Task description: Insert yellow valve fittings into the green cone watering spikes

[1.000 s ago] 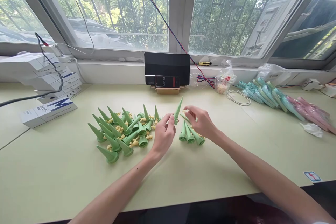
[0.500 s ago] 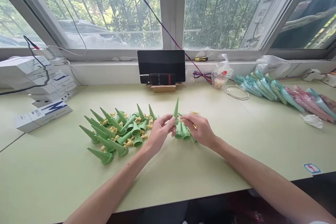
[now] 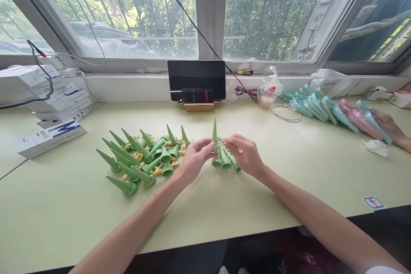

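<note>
My left hand (image 3: 196, 158) is closed around the wide base of a green plastic spike (image 3: 215, 130), its pointed end upward. Just to its right, my right hand (image 3: 246, 156) is pinched close to the spike's base, with a small yellow part (image 3: 239, 150) showing at the fingers; most of it is hidden. Below and between both hands, several green spikes (image 3: 225, 162) lie with their threaded open ends toward me. Left of my left hand spreads a pile of green spikes (image 3: 128, 173) mixed with small yellow valve-like pieces (image 3: 156, 171).
A phone (image 3: 197, 95) leans on a black tablet (image 3: 196, 75) at the back. White boxes (image 3: 51, 137) stand at left. Another person's hand (image 3: 390, 126) touches bagged coloured items (image 3: 361, 120) at right, near a coiled white cable (image 3: 285, 113) and a plastic bag (image 3: 269, 90).
My right fingers have come a little nearer the spike's base. Another person's hand has appeared at the far right by the bagged items. The view has shifted slightly.
</note>
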{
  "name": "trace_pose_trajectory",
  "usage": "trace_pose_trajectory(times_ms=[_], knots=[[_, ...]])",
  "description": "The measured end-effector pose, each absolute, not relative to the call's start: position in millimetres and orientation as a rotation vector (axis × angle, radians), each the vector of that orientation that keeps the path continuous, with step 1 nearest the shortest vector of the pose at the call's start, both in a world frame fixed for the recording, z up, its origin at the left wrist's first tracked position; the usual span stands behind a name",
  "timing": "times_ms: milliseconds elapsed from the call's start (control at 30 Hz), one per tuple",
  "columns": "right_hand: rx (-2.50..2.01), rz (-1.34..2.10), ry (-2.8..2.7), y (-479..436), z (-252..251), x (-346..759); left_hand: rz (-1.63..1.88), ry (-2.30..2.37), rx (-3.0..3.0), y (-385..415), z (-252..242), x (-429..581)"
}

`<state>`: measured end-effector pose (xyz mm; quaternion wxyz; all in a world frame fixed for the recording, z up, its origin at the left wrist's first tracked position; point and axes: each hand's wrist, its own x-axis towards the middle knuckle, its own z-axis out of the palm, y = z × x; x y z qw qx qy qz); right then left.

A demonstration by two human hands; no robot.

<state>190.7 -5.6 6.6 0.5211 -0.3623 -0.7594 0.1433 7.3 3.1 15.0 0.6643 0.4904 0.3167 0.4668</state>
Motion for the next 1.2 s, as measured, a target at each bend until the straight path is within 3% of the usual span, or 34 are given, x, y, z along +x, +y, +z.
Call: trace_pose_trajectory(times_ms=[1200], knots=[[-0.914,0.487,-1.75,-5.4,7.1,191.0,1.055,0.804,1.111,-0.2,18.3,9.3]])
